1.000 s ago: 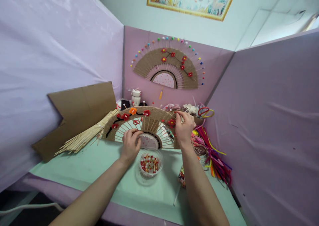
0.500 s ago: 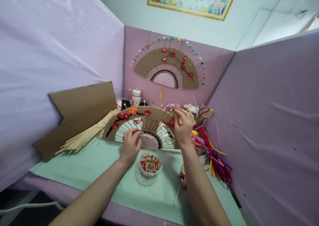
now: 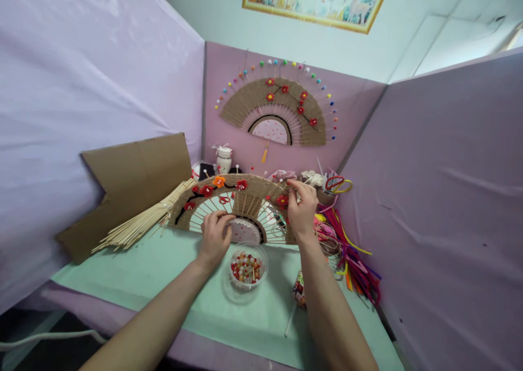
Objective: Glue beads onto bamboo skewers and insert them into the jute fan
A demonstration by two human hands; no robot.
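Note:
A twine-wrapped stick fan (image 3: 260, 187) with red and orange flowers stands upright on the table, its upper rim dotted with red and white beads on stick ends. My left hand (image 3: 216, 236) closes on the fan's lower middle, beside the pale dotted half-circle (image 3: 245, 231). At the upper right rim, my right hand (image 3: 302, 207) pinches a small red bead (image 3: 289, 182) at a stick tip; the fingers partly hide it. Before the fan sits a clear tub of red, white and amber beads (image 3: 247, 267).
A bundle of thin sticks (image 3: 143, 221) and bent cardboard (image 3: 139, 175) lie on the left. Colourful pipe cleaners (image 3: 355, 262) and red-handled scissors (image 3: 334, 183) are on the right. A finished-looking fan (image 3: 281, 104) hangs on the back panel; a white bottle (image 3: 224, 159) stands below it.
My right hand has shifted very slightly, and a red bead now shows at its fingertips. My left hand and the fan stay put.

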